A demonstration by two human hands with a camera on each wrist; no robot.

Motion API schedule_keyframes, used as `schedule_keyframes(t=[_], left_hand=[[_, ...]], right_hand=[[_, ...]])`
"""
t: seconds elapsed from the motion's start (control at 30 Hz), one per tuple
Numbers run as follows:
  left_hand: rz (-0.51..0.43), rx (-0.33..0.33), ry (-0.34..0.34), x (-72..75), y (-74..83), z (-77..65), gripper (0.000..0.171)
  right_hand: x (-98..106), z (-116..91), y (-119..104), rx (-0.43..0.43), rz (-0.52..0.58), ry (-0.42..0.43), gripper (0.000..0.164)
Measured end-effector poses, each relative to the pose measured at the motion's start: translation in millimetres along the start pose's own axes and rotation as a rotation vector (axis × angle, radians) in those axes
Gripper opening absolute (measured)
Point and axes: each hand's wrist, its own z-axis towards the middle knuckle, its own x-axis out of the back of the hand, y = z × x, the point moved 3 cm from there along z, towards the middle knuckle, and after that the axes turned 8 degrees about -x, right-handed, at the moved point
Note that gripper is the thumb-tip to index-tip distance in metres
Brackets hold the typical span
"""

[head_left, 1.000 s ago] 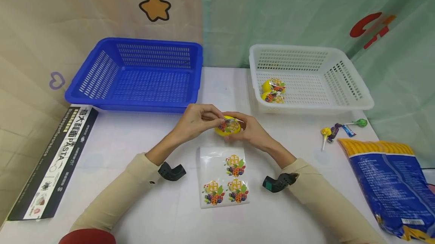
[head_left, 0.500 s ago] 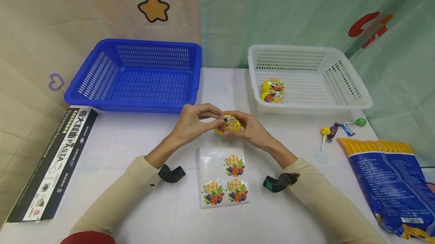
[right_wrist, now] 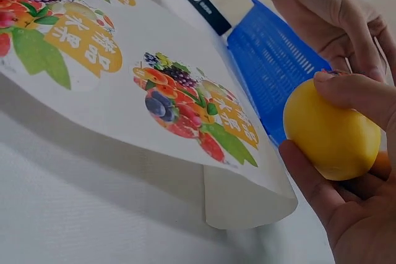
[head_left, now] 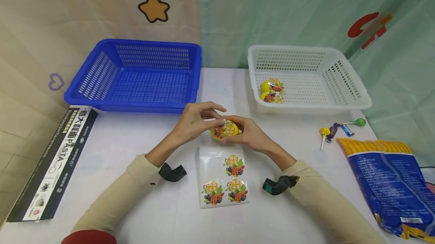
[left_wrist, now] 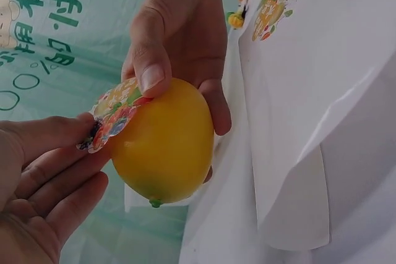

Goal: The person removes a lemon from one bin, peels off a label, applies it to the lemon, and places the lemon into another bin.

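Note:
A yellow lemon [left_wrist: 167,146] with a small green tip is gripped by my right hand [head_left: 253,134], over the table just behind the sticker sheet. The right thumb presses one side of a round fruit sticker [left_wrist: 117,112] onto the lemon's skin. My left hand [head_left: 195,123] pinches the sticker's opposite edge, which stands off the lemon in the left wrist view. In the right wrist view the lemon hides most of the sticker. In front of both hands lies the white sticker sheet [head_left: 214,161], bearing several printed fruit stickers.
A blue basket [head_left: 149,106] stands back left. Two stickered lemons [head_left: 272,91] lie in the white basket [head_left: 312,106] at back right. Lollipops and wrapped candies [head_left: 333,132] and a blue-yellow bag [head_left: 391,187] are at right; a pasta box [head_left: 54,164] is at left.
Lemon and sticker have shifted slightly left and toward the body, with the right hand moving along. The left index finger now extends more. Baskets and sheet stay put.

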Motion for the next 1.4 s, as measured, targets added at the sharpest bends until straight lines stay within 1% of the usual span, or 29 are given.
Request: schedule_keyframes(t=[0.1,0.33,0.47,0.57,0.67,0.73,0.8,0.87,0.93,0.97,1.03,1.1,1.17,1.2,1.23,1.3,1.4], left_hand=[[0.002,-0.008,0.008,-0.2,-0.5,-0.6,0.024],[-0.013,0.026,0.023,-1.5,-0.6,-1.5,0.025],[-0.019,0.040,0.037,-2.4,-0.9,-1.2,0.023],[-0.019,0.029,0.044,-3.6,0.0,-0.6,0.022],[-0.006,-0.019,0.041,-3.5,1.1,0.2,0.022],[0.039,-0.063,0.028,-2.2,0.3,0.7,0.021],[0.093,-0.088,0.034,1.3,-2.8,0.1,0.019],[0.148,-0.119,0.065,6.7,-4.2,-0.7,0.017],[0.185,-0.152,0.117,12.5,-4.2,-1.3,0.015],[0.200,-0.180,0.140,14.8,-2.6,-1.5,0.015],[0.210,-0.266,0.158,17.1,3.2,-0.3,0.016],[0.197,-0.360,0.127,16.1,8.5,1.2,0.019],[0.157,-0.444,0.056,12.8,13.5,2.2,0.021],[0.135,-0.475,0.014,10.8,15.6,2.3,0.022],[0.118,-0.495,-0.028,8.8,17.2,2.1,0.022],[0.104,-0.511,-0.099,5.2,18.9,0.9,0.020],[0.126,-0.510,-0.167,1.4,18.7,-1.0,0.017]], right_hand=[[0,-1,-1,-0.003,-0.008,-0.002,0.063],[1,-3,-5,0.020,-0.021,-0.011,0.063],[2,-4,-7,0.036,-0.010,-0.012,0.063],[4,-6,-8,0.037,-0.002,-0.005,0.063],[5,-8,-11,0.041,0.002,0.003,0.063],[5,-10,-13,0.040,0.002,-0.007,0.065],[4,-11,-16,0.039,0.000,-0.026,0.066],[3,-12,-19,0.034,-0.009,-0.035,0.067],[3,-13,-21,0.025,-0.011,-0.030,0.066],[4,-12,-22,0.020,-0.008,-0.029,0.066],[5,-12,-22,0.011,-0.006,-0.021,0.065],[5,-11,-22,0.006,-0.004,-0.024,0.065],[4,-11,-22,0.013,-0.013,-0.032,0.065],[4,-11,-22,0.022,-0.016,-0.034,0.065],[4,-10,-22,0.028,-0.019,-0.035,0.064],[3,-10,-21,0.037,-0.016,-0.038,0.063],[3,-10,-20,0.033,-0.005,-0.037,0.063]])
